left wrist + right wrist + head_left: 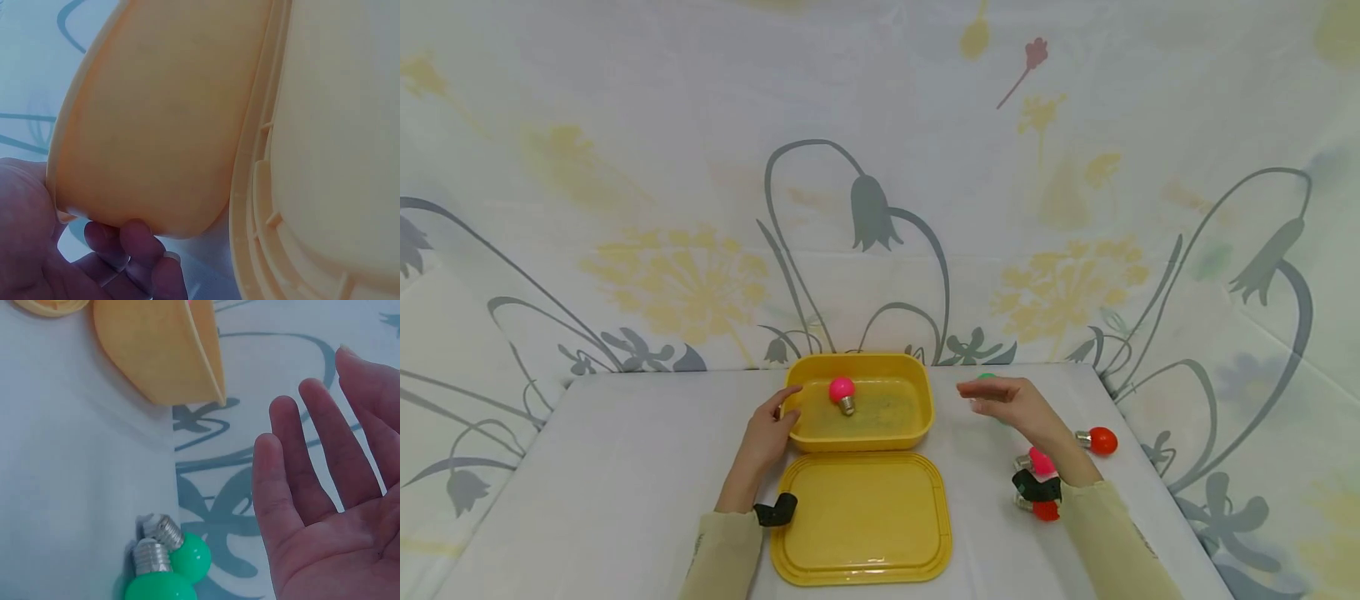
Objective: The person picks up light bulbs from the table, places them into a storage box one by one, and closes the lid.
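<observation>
A yellow plastic box (859, 443) stands at the back of the table, and one pink light bulb (842, 390) lies inside it. My left hand (767, 435) grips the box's left side; in the left wrist view its fingers (142, 240) curl against the outside of the wall. To the right of the box, my right hand (1018, 408) is held in the air with nothing in it. Its fingers (290, 437) are spread and relaxed in the right wrist view. Two green light bulbs (190, 557) lie on the table near that hand, mostly hidden behind it in the head view.
A yellow lid (861, 518) lies flat in front of the box. By my right forearm are a pink bulb (1042, 460), a red bulb (1046, 511) partly covered by the wrist strap, and another red bulb (1102, 441). A patterned cloth (880, 275) hangs behind the table.
</observation>
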Tool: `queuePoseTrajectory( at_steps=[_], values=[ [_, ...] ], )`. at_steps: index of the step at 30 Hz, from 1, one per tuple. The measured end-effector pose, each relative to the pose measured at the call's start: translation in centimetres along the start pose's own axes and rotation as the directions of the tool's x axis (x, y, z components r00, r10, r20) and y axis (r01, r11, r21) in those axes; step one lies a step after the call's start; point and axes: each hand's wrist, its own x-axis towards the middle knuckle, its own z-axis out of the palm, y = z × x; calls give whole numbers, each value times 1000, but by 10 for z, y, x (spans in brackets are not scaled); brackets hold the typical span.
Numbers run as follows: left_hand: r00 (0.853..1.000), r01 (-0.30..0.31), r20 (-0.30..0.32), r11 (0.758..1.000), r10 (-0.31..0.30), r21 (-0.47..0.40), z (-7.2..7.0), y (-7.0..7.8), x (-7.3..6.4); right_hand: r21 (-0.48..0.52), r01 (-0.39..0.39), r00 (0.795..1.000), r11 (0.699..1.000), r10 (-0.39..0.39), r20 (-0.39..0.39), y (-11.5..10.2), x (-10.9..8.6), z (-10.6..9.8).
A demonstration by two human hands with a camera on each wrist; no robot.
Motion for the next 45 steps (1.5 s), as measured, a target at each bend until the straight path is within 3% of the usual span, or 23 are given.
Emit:
queuePoseTrajectory(
  at_steps=[12, 18, 33, 38, 45],
  values=[
    [999, -26, 19, 1000, 26, -7, -2, -1, 2, -15, -57, 997, 998, 56, -52, 18, -39, -19],
    [1000, -10, 13, 1000, 10, -2, -1, -1, 1, -25, -108, 992, 994, 106, -69, 24, -64, -22],
    [1000, -11, 5, 1000, 11, 4, 0, -2, 0, -90, -176, 961, 980, 152, -230, 45, -106, -25],
    [1000, -13, -2, 1000, 13, 4, 1, -2, 0, -88, -207, 957, 974, 183, -225, 48, -115, -29],
    [1000, -19, -1, 1000, 19, 4, 0, -3, 2, -20, -294, 941, 955, 286, -181, 54, -127, -32]
  ],
)
